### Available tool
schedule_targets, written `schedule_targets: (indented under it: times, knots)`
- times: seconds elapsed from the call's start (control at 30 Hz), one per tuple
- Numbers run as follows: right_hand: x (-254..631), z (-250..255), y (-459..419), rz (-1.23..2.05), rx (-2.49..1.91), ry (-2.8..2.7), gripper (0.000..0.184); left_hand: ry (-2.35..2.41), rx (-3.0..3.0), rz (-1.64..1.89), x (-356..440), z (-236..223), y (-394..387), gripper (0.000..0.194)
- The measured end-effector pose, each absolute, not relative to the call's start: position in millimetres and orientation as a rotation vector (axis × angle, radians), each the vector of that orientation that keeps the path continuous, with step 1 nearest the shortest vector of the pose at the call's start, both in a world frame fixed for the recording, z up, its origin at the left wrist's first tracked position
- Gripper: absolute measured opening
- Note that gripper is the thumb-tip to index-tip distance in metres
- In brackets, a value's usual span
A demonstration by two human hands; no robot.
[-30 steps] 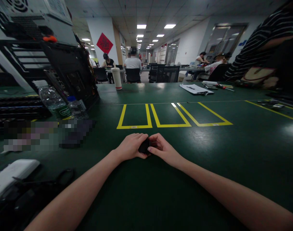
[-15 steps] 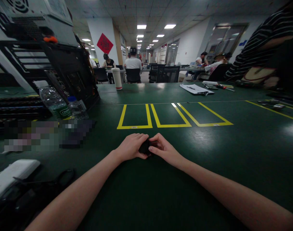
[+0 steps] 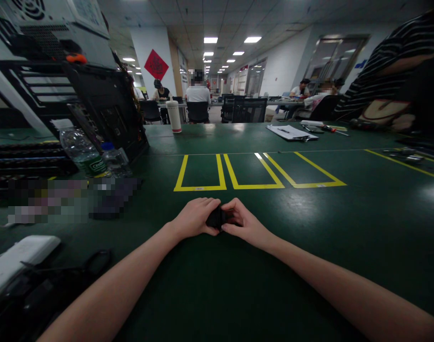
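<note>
Between my hands, low over the green table [image 3: 217, 285], is a small dark black object [image 3: 214, 218]; its kind cannot be made out. My left hand [image 3: 194, 216] is wrapped around its left side, with the thumb below and the fingers over the top. From the right, my right hand [image 3: 243, 222] grips the object's edge with curled fingers and thumb. Both palms and part of the object are hidden. Just beyond the hands, yellow tape [image 3: 200, 188] marks several outlined areas on the tabletop.
At left stand an open computer case [image 3: 102, 109], a clear plastic bottle [image 3: 79, 147] and a smaller blue-capped bottle [image 3: 113, 159]. A white box-like thing [image 3: 27, 256] and black cables lie nearer. Farther back are a white cup [image 3: 174, 116] and a clipboard [image 3: 291, 132]. A person in stripes [image 3: 391, 61] stands right.
My right thumb has slid slightly down along the black object's edge, and the right fingers have shifted a little. My left hand keeps its hold in the same place.
</note>
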State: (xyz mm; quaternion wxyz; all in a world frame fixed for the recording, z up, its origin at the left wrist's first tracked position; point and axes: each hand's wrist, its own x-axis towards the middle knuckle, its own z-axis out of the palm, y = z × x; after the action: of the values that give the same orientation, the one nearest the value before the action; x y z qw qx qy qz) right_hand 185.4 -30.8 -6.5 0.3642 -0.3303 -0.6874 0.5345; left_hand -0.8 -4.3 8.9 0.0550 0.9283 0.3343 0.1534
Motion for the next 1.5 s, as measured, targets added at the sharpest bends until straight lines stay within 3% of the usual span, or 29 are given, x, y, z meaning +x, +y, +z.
schedule_targets:
  times: [0.2, 0.57, 0.8, 1.0, 1.17, 1.33, 1.5]
  knots:
    - [183.3, -7.6, -29.4, 1.406, -0.866, -1.722, 0.020, 1.008, 2.807, 0.477, -0.4, 8.4, -4.5, 0.050]
    - [184.1, -5.5, -31.1, 1.359, -0.852, -1.793, 0.032, 1.022, 2.825, 0.469, -1.1, 7.2, -3.4, 0.058]
    - [182.7, -7.0, -29.9, 1.392, -0.868, -1.736, 0.019, 1.012, 2.814, 0.495, 0.3, 6.9, -3.3, 0.052]
    - [183.6, -4.0, -29.9, 1.384, -0.920, -1.766, 0.030, 0.993, 2.811, 0.509, -0.7, 7.0, -3.3, 0.053]
    - [185.8, -5.0, -31.4, 1.340, -0.860, -1.811, 0.030, 0.999, 2.816, 0.494, -0.5, 7.7, -3.3, 0.055]
    - [184.6, -5.6, -30.4, 1.394, -0.865, -1.748, 0.019, 1.007, 2.796, 0.489, -0.1, 7.5, -3.8, 0.051]
    - [183.6, -8.4, -27.4, 1.398, -0.920, -1.727, 0.027, 0.996, 2.808, 0.497, -1.1, 5.9, -2.8, 0.053]
